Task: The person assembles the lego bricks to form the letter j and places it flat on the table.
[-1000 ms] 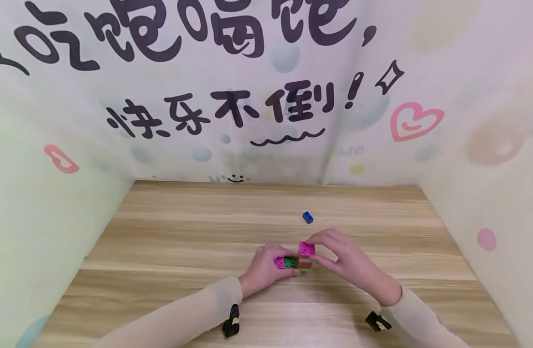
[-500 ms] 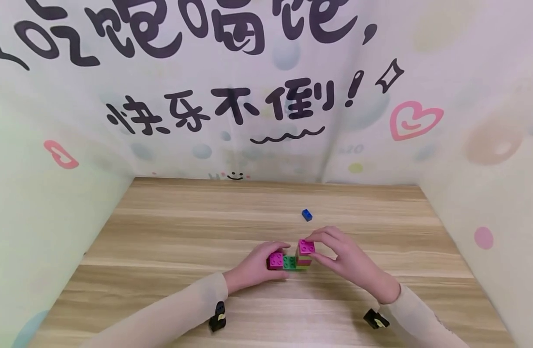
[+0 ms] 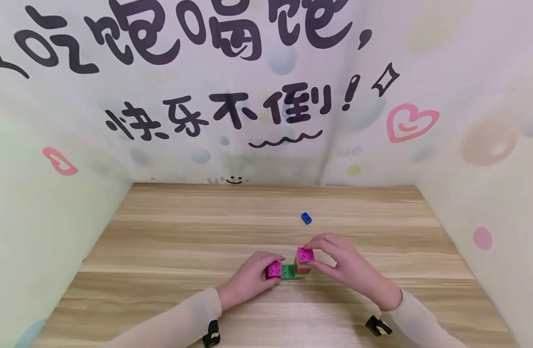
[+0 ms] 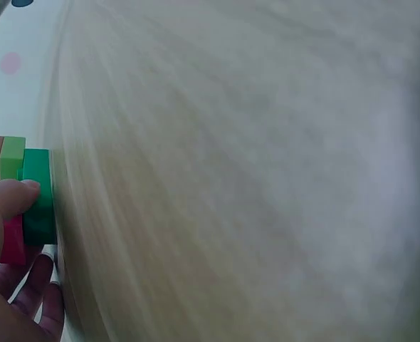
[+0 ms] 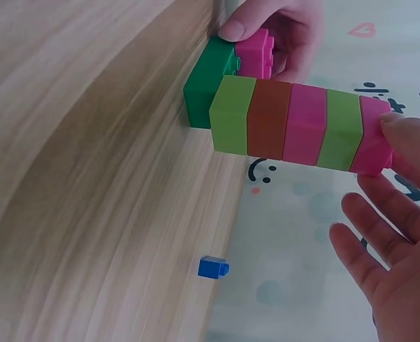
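A long green toy building brick [image 5: 208, 85] lies on the table, in the middle of the head view. On its left end sits a pink brick [image 3: 274, 269]. At its right end rises a tower of several bricks, with light green [image 5: 231, 114], brown-red [image 5: 268, 121] and pink ones. My left hand [image 3: 246, 278] grips the left end, with its thumb on the green brick and pink brick. With thumb and fingers, my right hand [image 3: 353, 267] pinches the tower's top pink brick [image 3: 305, 254]. In the left wrist view, the fingertips behind the bricks are partly hidden.
A small blue brick [image 3: 306, 218] lies alone on the wooden table [image 3: 184, 227], beyond the tower. Printed cloth walls [image 3: 231, 159] close off the back and both sides.
My left hand has slid left along the green brick, from beside the tower's foot to the left-end pink brick, which came into view. The right hand keeps its hold on the top brick.
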A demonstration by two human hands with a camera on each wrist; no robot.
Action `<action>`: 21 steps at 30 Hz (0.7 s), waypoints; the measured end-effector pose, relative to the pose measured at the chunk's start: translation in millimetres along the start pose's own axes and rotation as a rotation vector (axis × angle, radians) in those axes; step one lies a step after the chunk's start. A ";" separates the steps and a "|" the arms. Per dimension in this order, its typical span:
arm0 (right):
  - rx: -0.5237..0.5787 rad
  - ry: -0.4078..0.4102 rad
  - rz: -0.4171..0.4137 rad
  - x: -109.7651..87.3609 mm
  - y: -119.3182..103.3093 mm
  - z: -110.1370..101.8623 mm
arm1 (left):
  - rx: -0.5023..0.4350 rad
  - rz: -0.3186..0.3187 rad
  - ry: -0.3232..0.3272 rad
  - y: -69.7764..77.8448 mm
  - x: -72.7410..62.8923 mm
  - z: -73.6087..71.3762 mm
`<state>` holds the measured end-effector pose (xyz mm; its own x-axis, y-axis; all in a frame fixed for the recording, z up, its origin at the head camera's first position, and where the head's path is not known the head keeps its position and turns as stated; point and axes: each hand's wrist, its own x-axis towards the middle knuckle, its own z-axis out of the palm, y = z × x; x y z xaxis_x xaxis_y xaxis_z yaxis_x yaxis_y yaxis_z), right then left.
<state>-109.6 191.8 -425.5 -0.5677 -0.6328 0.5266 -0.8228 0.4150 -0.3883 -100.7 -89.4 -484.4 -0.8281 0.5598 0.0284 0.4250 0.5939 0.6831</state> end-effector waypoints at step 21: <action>0.217 -0.119 0.322 24.8 35.1 0.1 | 0.142 -0.017 -0.019 5.7 3.4 -8.5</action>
<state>-152.6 190.6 -426.1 -0.7779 -0.5695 0.2655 -0.5712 0.4648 -0.6766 -104.2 -89.0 -474.1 -0.8291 0.5591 0.0033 0.4597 0.6784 0.5731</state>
